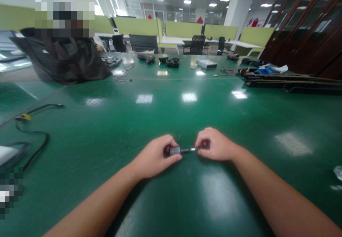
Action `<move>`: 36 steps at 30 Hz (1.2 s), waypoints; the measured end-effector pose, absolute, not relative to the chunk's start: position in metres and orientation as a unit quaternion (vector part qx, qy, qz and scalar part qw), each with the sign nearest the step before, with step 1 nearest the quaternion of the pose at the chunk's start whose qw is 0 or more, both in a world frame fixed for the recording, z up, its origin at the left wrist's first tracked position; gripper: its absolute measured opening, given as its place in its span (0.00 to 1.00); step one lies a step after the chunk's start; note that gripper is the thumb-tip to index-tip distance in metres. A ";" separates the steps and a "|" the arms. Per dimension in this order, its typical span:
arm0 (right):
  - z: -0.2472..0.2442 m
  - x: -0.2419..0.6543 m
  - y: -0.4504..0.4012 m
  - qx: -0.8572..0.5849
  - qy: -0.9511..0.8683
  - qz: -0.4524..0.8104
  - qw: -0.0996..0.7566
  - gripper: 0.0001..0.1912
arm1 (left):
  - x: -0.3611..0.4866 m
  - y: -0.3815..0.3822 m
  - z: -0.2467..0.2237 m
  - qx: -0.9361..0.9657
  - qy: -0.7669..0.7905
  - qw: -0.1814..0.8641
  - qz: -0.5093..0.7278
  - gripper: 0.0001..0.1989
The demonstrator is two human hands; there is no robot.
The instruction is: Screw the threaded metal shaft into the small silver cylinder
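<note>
A small screwdriver with a clear grey handle and a thin metal shaft lies level between my hands, low over the green tabletop. My left hand grips its handle between thumb and fingers. At the far end of the shaft, my right hand pinches the tip with thumb and forefinger. Those fingers cover the tip, so whether a separate bit sits there cannot be seen.
A big dark bag stands at the back left. Black cable curls along the left side. Toward the far edge are a power drill, black parts and a grey box. Long black strips lie at the right.
</note>
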State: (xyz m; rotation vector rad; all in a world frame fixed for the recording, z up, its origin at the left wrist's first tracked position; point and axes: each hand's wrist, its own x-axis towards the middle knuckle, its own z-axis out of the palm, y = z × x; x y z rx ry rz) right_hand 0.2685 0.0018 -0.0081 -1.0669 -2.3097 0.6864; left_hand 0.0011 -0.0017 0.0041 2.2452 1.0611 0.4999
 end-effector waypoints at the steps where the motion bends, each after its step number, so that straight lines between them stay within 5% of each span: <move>1: -0.008 0.268 0.002 -0.394 -0.848 0.253 0.251 0.04 | 0.001 -0.002 0.004 0.845 0.400 0.300 0.188 0.11; 18: -0.014 0.237 -0.009 -0.418 -0.804 0.309 0.289 0.09 | -0.001 -0.002 0.000 0.849 0.390 0.301 0.190 0.14; 36: -0.017 0.233 -0.008 -0.382 -0.853 0.227 0.275 0.08 | -0.001 -0.001 0.000 0.845 0.399 0.302 0.190 0.10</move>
